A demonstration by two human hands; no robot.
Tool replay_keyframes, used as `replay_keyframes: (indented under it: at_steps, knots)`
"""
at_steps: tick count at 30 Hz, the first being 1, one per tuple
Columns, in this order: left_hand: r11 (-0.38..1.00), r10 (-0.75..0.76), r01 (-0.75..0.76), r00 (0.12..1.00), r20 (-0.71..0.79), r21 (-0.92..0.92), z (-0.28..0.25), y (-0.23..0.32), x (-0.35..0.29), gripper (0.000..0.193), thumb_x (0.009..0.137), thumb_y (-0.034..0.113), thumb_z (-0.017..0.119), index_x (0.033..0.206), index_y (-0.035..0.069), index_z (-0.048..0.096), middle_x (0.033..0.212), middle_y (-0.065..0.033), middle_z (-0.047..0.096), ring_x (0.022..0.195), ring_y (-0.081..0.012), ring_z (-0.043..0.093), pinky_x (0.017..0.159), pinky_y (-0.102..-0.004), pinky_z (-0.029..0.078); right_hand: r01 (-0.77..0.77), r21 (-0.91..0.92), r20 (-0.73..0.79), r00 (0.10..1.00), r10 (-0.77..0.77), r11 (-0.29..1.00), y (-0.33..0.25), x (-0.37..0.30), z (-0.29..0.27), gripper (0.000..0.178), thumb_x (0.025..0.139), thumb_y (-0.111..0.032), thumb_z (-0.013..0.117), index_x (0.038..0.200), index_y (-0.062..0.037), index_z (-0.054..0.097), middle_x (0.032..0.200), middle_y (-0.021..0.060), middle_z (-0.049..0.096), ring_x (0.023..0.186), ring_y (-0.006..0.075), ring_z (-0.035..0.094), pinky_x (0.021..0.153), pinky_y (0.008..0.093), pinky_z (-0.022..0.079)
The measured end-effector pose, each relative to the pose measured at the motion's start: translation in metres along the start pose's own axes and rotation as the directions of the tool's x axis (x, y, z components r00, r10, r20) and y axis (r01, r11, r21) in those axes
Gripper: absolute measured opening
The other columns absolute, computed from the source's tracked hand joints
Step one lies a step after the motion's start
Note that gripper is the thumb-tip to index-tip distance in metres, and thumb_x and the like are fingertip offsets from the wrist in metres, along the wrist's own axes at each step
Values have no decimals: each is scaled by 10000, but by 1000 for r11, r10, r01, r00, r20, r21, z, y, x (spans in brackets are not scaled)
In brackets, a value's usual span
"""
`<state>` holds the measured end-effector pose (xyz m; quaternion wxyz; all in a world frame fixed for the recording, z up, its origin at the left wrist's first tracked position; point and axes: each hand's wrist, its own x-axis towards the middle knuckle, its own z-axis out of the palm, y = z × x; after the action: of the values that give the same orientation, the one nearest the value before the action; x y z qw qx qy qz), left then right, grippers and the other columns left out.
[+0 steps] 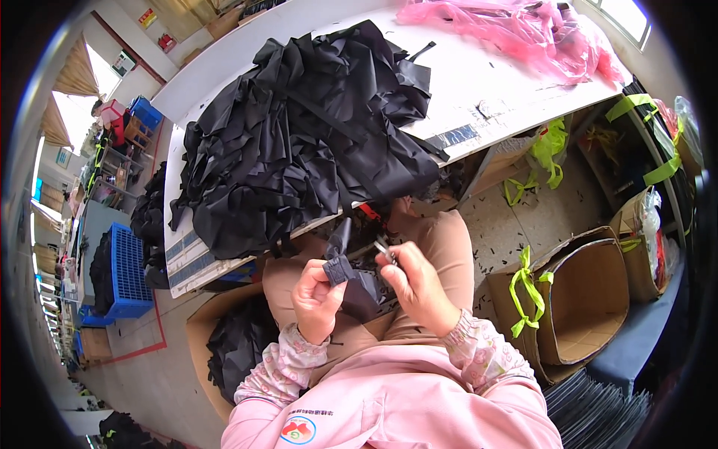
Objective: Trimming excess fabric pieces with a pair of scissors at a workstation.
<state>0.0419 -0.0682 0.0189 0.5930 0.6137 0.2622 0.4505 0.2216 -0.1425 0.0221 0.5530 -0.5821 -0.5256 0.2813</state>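
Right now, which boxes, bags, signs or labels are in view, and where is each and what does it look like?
Open cardboard box: floor, right of the person; brown, tipped on its side, green strap.
Pink plastic bags: far end of the table; crumpled, translucent.
Blue crate: floor, left; slatted plastic.
Wall signs: upper left; small, red and yellow.

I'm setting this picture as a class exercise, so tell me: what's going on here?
A seated person in a pink top works over their lap. The left hand grips a small piece of black fabric, while the right hand holds a small metal tool, perhaps snips, at it. On the white table ahead lies a big heap of black fabric. An open cardboard box stands on the floor to the right.
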Motion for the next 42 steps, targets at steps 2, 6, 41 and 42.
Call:
replay_keyframes:
  at_steps: [2,6,41,42]
  knots:
    - [1000,19,-19,999,-28,18,2,-3,0,116,849,-104,585,941,-33,583,1044,-43,534,909,-99,577,816,-225,471,-94,148,124,989,75,985,-1,-10,7,222,954,-202,588,1006,12,558,868,105,562,787,215,569,701,315,470]
    - [998,59,-57,996,-66,26,3,-2,-1,111,861,-101,588,953,-38,586,1069,-40,525,942,-105,586,836,-231,473,-481,412,415,855,311,774,-14,-21,14,219,977,-256,574,939,-42,551,689,-27,528,596,41,472,534,197,393]
    - [996,35,-37,999,26,81,-2,-16,-18,155,833,-71,659,969,-19,607,1076,-80,556,890,-120,588,769,-236,488,-141,116,178,977,120,983,-16,-17,22,272,901,-244,667,886,-1,546,612,162,533,510,280,548,492,351,434]
    - [996,34,-36,999,36,81,-2,-15,-18,154,829,-68,663,964,-18,611,1073,-86,562,885,-122,587,764,-237,487,-136,130,175,978,112,982,-16,-17,22,274,901,-245,667,886,-1,544,606,159,526,503,274,534,489,351,428]
